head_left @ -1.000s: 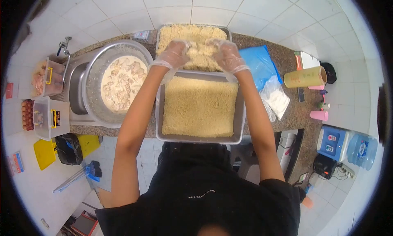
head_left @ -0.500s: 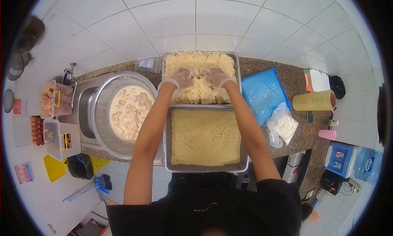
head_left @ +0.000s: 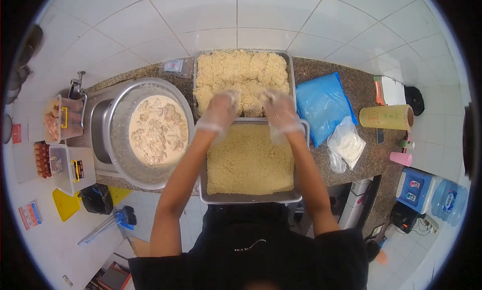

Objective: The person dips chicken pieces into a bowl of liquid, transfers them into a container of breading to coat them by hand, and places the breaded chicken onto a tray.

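Note:
Both my hands are in clear plastic gloves above the front edge of the far metal tray (head_left: 195, 81). That tray holds rows of crumb-coated pieces (head_left: 241, 69). My left hand (head_left: 223, 108) is over the left front of the pieces, fingers loosely bent and apart. My right hand (head_left: 280, 110) mirrors it on the right, its fingers also loosely bent. I see nothing held in either hand, though blur softens the fingertips. Closer to me, the near metal tray (head_left: 251, 199) carries a bed of fine yellowish crumbs (head_left: 250, 162), below both wrists.
At left, a large metal bowl (head_left: 120, 159) of meat pieces in pale batter stands by the sink (head_left: 99, 134). On the right lie a blue plastic bag (head_left: 324, 106), a bag of white powder (head_left: 349, 147) and a yellow roll (head_left: 384, 117). Tiled wall rises behind.
My hands have lifted off the coated pieces and drawn back toward me, to the front edge of the far tray. The view has shifted slightly, so the trays appear higher.

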The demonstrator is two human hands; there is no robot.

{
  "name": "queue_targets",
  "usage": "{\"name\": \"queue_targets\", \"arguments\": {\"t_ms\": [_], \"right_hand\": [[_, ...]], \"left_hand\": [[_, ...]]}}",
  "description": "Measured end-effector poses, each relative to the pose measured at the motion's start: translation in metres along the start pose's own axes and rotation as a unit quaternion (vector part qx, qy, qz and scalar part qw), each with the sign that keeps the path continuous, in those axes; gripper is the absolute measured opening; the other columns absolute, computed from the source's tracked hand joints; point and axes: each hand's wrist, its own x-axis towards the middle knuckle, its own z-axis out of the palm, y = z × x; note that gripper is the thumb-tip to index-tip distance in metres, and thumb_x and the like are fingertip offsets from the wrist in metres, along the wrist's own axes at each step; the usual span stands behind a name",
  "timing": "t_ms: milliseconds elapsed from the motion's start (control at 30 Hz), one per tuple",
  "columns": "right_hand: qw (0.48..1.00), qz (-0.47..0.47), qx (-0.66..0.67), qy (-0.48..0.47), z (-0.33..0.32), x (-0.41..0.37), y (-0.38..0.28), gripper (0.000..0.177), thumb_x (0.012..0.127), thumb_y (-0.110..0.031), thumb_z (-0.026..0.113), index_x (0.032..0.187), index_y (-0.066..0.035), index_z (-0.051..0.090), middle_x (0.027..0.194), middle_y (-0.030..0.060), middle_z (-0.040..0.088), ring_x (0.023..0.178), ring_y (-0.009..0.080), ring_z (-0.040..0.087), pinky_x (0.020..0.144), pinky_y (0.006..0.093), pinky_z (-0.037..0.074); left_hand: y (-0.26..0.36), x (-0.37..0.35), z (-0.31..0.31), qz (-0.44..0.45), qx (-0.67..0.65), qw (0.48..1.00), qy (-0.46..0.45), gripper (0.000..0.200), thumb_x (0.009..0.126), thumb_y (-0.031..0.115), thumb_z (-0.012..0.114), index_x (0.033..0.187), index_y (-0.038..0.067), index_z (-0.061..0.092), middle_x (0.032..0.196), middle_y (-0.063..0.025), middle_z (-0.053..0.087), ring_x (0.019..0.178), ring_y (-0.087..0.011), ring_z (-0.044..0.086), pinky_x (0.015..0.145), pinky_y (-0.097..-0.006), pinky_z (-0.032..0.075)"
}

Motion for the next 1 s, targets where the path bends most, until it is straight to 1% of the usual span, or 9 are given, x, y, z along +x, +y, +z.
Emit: {"name": "queue_targets", "arguments": {"t_ms": [133,267,333,533,633,700,867,933,1000], "right_hand": [[0.952,0.162,-0.166,-0.198,0.019,-0.108,0.024,0.047,0.091,-0.036,0.05,0.124,-0.002,0.053,0.118,0.0227,0.057,0.104,0.0385,0.058,0.092,0.0487,0.045],[0.952,0.096,-0.256,-0.136,0.076,-0.195,0.062,0.058,0.088,-0.044,0.055,0.128,-0.002,0.05,0.123,0.0236,0.055,0.108,0.0394,0.056,0.095,0.047,0.043],[0.954,0.213,-0.142,-0.157,0.084,-0.205,0.036,0.068,0.083,-0.045,0.062,0.132,-0.001,0.046,0.126,0.0238,0.054,0.113,0.0384,0.054,0.099,0.0449,0.04],[0.93,0.267,0.128,-0.219,0.03,-0.163,0.014,0.065,0.08,-0.043,0.067,0.127,0.0,0.052,0.118,0.0242,0.059,0.111,0.0372,0.056,0.096,0.0395,0.043],[0.95,0.193,0.148,-0.195,0.04,-0.163,0.054,0.058,0.081,-0.041,0.068,0.122,-0.001,0.056,0.113,0.022,0.062,0.109,0.0333,0.059,0.093,0.0388,0.044],[0.956,0.209,0.103,-0.177,0.04,-0.162,0.06,0.057,0.081,-0.041,0.067,0.122,-0.002,0.057,0.114,0.0204,0.062,0.108,0.0319,0.059,0.093,0.0387,0.045],[0.951,0.185,0.136,-0.208,0.002,-0.13,0.049,0.057,0.083,-0.041,0.066,0.123,-0.001,0.056,0.114,0.0186,0.063,0.107,0.0296,0.06,0.094,0.0369,0.045],[0.839,0.271,0.435,-0.183,-0.015,-0.109,0.038,0.061,0.082,-0.04,0.066,0.126,0.0,0.053,0.119,0.0167,0.062,0.109,0.0262,0.059,0.096,0.0338,0.043],[0.947,0.141,0.211,-0.198,-0.026,-0.069,0.046,0.063,0.082,-0.04,0.066,0.128,0.001,0.05,0.121,0.0146,0.061,0.112,0.0251,0.057,0.099,0.0332,0.041]], "left_hand": [[-0.003,-0.103,0.047,0.127,-0.032,0.99,0.046,0.022,0.086,0.014,0.056,0.104,0.002,0.063,0.097,-0.0193,0.065,0.086,-0.035,0.064,0.08,-0.0446,0.05],[-0.005,-0.177,0.1,-0.072,0.027,0.993,-0.088,0.037,0.085,0.026,0.057,0.113,0.002,0.059,0.109,-0.0229,0.06,0.101,-0.0373,0.058,0.09,-0.0467,0.045],[0.007,-0.199,0.113,-0.128,0.052,0.974,-0.18,0.043,0.085,0.032,0.057,0.116,0.002,0.057,0.113,-0.024,0.058,0.106,-0.0382,0.056,0.093,-0.0472,0.043],[0.026,-0.163,0.08,-0.12,-0.073,0.987,-0.084,0.048,0.084,0.03,0.054,0.12,-0.003,0.054,0.113,-0.0261,0.057,0.109,-0.0409,0.053,0.097,-0.0456,0.041],[0.018,-0.133,0.068,-0.084,-0.092,0.992,0.016,0.047,0.085,0.031,0.053,0.122,0.001,0.055,0.116,-0.0257,0.055,0.111,-0.0396,0.052,0.097,-0.0461,0.041],[0.011,-0.122,0.075,-0.058,-0.081,0.99,-0.103,0.044,0.087,0.031,0.051,0.122,0.006,0.055,0.12,-0.0236,0.053,0.114,-0.0375,0.05,0.098,-0.0468,0.04],[-0.007,-0.173,0.14,0.091,0.0,0.992,-0.082,0.039,0.088,0.031,0.051,0.119,0.009,0.059,0.125,-0.0191,0.053,0.117,-0.0349,0.049,0.101,-0.0462,0.038],[-0.006,-0.187,0.145,0.114,0.005,0.991,-0.074,0.038,0.088,0.031,0.051,0.117,0.009,0.06,0.126,-0.0176,0.053,0.118,-0.0341,0.049,0.102,-0.0458,0.037],[-0.001,-0.188,0.138,0.079,-0.021,0.987,-0.141,0.043,0.091,0.036,0.049,0.123,0.01,0.057,0.132,-0.0144,0.051,0.126,-0.033,0.043,0.111,-0.044,0.027]]}}
